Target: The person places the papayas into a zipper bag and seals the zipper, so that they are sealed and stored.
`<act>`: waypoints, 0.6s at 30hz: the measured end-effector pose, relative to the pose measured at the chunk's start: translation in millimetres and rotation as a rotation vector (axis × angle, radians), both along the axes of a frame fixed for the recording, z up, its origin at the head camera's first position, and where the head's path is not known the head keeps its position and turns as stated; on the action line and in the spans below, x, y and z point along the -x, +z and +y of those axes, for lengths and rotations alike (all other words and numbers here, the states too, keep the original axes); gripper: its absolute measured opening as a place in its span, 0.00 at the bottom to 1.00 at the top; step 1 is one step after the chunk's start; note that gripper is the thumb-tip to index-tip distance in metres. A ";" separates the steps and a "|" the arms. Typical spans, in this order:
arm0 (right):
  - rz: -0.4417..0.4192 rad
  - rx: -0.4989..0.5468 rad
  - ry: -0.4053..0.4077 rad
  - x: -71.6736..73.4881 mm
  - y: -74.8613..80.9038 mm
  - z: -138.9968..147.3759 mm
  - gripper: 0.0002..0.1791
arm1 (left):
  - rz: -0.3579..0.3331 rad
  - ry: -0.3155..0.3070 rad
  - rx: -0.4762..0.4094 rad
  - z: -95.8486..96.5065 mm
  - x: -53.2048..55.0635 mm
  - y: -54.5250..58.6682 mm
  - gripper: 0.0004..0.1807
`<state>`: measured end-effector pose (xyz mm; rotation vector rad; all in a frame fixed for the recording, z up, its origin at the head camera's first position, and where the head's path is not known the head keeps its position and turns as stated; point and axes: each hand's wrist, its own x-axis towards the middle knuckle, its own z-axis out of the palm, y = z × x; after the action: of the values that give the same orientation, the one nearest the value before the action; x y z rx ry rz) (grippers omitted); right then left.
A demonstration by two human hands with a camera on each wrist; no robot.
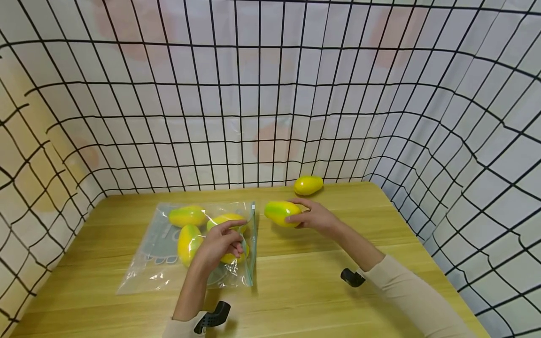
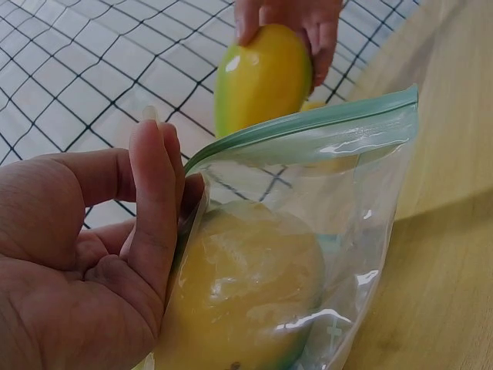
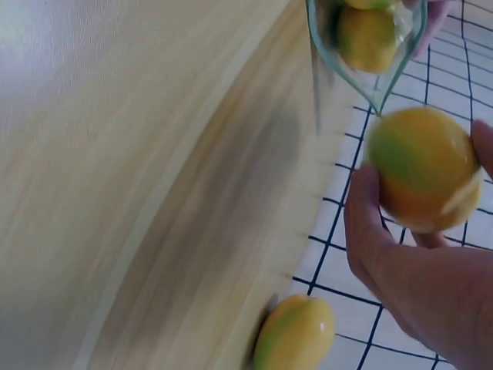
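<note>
Head view puts the held mango (image 1: 276,213) near the middle of the counter (image 1: 304,300), raised clear of the wood and just beside the bag. It is glossy yellow with a broad green streak along its top, its length running roughly from nine to three o'clock. From three o'clock the right hand (image 1: 314,217) grips it, fingers curved and parted about as wide as the fruit, with fingertips on opposite sides of it.

Between eight and nine o'clock from that fruit lies the clear bag (image 1: 158,241), its green zip strip (image 1: 253,234) toward three o'clock. The left hand (image 1: 220,244) holds the bag's edge there, index finger reaching forward and the other fingers bent; the right wrist view shows the mouth gaping. Four bagged mangoes (image 1: 188,216), yellow tinged with green, sit in a cluster under the shiny film.

Between one and two o'clock from the gripped fruit, a loose mango (image 1: 308,186) rests at the counter's far edge. Beyond, at twelve, rises a black grid (image 1: 228,116) against white backing.
</note>
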<state>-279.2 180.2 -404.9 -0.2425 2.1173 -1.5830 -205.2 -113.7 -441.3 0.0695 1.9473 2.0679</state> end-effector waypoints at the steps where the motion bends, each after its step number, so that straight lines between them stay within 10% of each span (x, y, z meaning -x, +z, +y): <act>1: -0.012 0.008 0.032 -1.5 -0.9 -1.4 0.40 | -0.001 0.000 0.001 0.0 0.1 -0.1 0.28; 10: -0.103 -0.044 0.249 -12.6 -8.4 -12.9 0.36 | -0.003 -0.002 0.014 -0.8 -0.5 -0.1 0.28; 18: -0.155 -0.069 0.281 -14.4 -8.7 -16.6 0.35 | 0.005 -0.006 0.020 -0.6 -1.4 0.7 0.28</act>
<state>-264.7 163.6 -413.5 -0.3644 1.9198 -1.3201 -203.9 -114.2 -440.6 0.0765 1.9685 2.0460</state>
